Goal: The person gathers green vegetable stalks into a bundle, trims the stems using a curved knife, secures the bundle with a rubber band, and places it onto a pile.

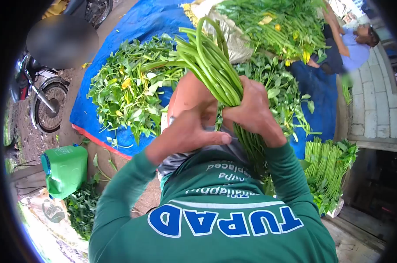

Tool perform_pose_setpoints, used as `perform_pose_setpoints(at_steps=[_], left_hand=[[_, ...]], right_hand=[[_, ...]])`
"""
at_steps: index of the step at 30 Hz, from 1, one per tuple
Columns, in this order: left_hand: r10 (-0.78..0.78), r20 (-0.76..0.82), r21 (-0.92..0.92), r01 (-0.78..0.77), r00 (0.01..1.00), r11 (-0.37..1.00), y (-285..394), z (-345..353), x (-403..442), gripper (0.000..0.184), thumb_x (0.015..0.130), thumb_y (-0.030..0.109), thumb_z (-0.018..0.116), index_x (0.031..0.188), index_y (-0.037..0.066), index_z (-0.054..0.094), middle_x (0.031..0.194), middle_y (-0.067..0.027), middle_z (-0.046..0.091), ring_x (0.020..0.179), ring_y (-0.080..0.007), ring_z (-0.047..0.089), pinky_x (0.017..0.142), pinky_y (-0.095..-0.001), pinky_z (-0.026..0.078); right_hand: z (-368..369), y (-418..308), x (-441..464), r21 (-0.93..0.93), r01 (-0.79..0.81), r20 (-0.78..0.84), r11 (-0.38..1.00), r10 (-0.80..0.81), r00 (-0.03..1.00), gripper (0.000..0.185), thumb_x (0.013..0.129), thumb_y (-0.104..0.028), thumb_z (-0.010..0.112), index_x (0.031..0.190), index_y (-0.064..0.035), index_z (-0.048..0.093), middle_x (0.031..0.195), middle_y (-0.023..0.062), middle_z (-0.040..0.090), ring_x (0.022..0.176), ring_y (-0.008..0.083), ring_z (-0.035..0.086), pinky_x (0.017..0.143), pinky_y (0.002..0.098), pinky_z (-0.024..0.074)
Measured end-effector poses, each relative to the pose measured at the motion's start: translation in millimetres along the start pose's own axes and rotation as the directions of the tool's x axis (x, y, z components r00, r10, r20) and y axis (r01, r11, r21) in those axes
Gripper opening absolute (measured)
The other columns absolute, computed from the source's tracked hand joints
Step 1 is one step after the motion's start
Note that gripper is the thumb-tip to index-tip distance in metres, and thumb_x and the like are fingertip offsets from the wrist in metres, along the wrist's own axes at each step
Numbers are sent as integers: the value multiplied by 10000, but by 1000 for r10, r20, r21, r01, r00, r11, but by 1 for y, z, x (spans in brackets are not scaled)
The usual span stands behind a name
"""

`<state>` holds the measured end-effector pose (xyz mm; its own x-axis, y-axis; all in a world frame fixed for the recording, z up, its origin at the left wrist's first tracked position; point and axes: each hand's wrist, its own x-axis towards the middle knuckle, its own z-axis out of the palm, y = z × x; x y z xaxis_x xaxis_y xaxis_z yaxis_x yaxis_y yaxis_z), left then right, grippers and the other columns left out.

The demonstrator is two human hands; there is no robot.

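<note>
A thick bundle of long green vegetable stems [211, 65] is gripped in my right hand [253, 107], the fingers wrapped around its middle. The cut ends point up and away from me, and one stem loops over at the top. Below the hand the bundle runs down against my shirt, partly hidden by my right sleeve. My left hand [185, 131] is just left of the bundle and apart from it, holding nothing, with its thumb stretched out and fingers apart. Beyond my hands, a loose heap of leafy greens [132, 83] lies on a blue tarp [89, 105].
More greens [273, 26] are piled by a pale sack [238, 48] at the back. Bundled stems [325, 162] stand at right. A green plastic container [67, 168] is at left, near a motorcycle [49, 105]. Another person [354, 48] sits at the upper right.
</note>
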<state>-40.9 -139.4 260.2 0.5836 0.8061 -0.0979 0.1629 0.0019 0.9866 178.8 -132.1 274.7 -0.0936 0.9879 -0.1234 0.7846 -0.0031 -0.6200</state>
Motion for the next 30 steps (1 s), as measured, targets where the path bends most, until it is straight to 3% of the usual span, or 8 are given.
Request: perform_pose_setpoints(at_steps=[2, 5, 12, 14, 16, 22, 26, 30], left_hand=[[253, -235, -542, -342, 939, 767, 11, 19, 34, 785, 815, 416, 987, 1362, -28, 642, 1317, -143, 717, 1199, -220, 674, 1062, -401, 538], [388, -416, -534, -566, 823, 628, 59, 3, 77, 916, 815, 394, 982, 1492, -51, 555, 1421, -179, 658, 1282, -254, 660, 1111, -423, 535], [651, -200, 182, -625, 732, 759, 234, -105, 23, 393, 774, 52, 866, 1144, 3, 741, 1011, -51, 766, 923, -144, 700, 857, -336, 585], [457, -67, 273, -425, 887, 863, 231, -106, 11, 380, 788, 30, 835, 1150, -12, 729, 999, -56, 765, 915, -148, 694, 861, -334, 576], [97, 167, 211, -132, 981, 969, 194, -93, 10, 375, 812, 10, 808, 1175, -29, 721, 1066, -54, 764, 970, -153, 687, 888, -337, 565], [-65, 524, -206, 201, 849, 958, 3, 52, 45, 586, 813, -8, 746, 1392, -31, 659, 1376, -51, 691, 1217, -157, 624, 1073, -330, 497], [-380, 425, 634, 29, 822, 773, -39, 105, 48, 562, 759, 143, 808, 1254, -70, 650, 1082, -259, 770, 1006, -418, 760, 895, -478, 582], [-432, 326, 738, 59, 841, 672, -17, 114, 46, 537, 740, 219, 833, 1143, -60, 613, 951, -327, 725, 952, -528, 721, 850, -567, 567]], right_hand=[[-14, -18, -1, 81, 149, -112, 985, -140, 984, 861, 782, -229, 839, 1527, -19, 461, 1147, 314, 747, 1064, 519, 732, 919, 523, 584], [-45, -79, 2, 86, 389, -420, 917, -321, 849, 879, 855, -134, 819, 1612, -50, 378, 1197, 324, 725, 1107, 534, 714, 905, 540, 594], [-79, -176, 11, -74, 704, -406, 706, -666, 626, 1173, 840, -226, 901, 1653, 126, 133, 1634, 425, 342, 1486, 568, 434, 1213, 529, 429], [-66, -153, -1, -199, 739, -366, 644, -748, 553, 1234, 856, -293, 905, 1655, 163, 82, 1643, 447, 304, 1540, 595, 339, 1298, 530, 322], [-42, -98, -37, 221, 594, -122, 774, -582, 804, 1156, 903, -425, 876, 1674, 113, 204, 1619, 378, 444, 1490, 524, 480, 1242, 488, 410], [1, 67, -145, 438, -13, 262, 899, -114, 958, 807, 921, -291, 848, 1575, 44, 515, 1464, 304, 651, 1365, 399, 646, 1153, 451, 499], [-47, 109, -192, 213, -421, 361, 882, 329, 873, 410, 921, -207, 801, 1273, -1, 757, 1288, 235, 757, 1143, 309, 757, 926, 387, 601], [-49, 100, -183, 192, 35, -314, 981, 28, 949, 198, 921, -93, 775, 1115, -75, 815, 1293, 149, 739, 1178, 295, 718, 944, 402, 591]])
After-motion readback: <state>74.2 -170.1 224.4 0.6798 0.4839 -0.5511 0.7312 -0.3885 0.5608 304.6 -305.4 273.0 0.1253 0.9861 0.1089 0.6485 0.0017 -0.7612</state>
